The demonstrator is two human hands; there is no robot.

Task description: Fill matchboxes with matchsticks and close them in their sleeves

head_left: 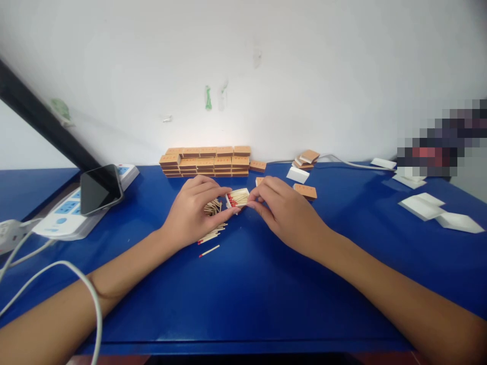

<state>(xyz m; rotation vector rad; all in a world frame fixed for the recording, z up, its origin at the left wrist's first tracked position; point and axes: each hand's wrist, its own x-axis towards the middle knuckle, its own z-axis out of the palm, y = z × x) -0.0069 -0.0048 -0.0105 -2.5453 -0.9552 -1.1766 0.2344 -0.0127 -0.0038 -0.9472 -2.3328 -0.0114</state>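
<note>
A small white matchbox tray (238,195), filled with red-tipped matches, is held at its left end between the thumb and index finger of my left hand (196,210). At the tray's right end, the thumb and fingertips of my right hand (279,208) are pinched together against it. Loose matches (213,207) lie in a heap on the table, partly hidden under my left hand. One single match (209,251) rests apart, in front of the heap. An orange matchbox piece (259,181) shows just behind my right hand, mostly covered by it.
Stacked orange matchboxes (205,163) line the wall. More matchbox covers (306,158) and a matchbox (305,191) lie to the right. White trays (422,206) are scattered far right. A phone (101,189) leans on a power strip (68,215); a white cable (93,294) crosses my left forearm.
</note>
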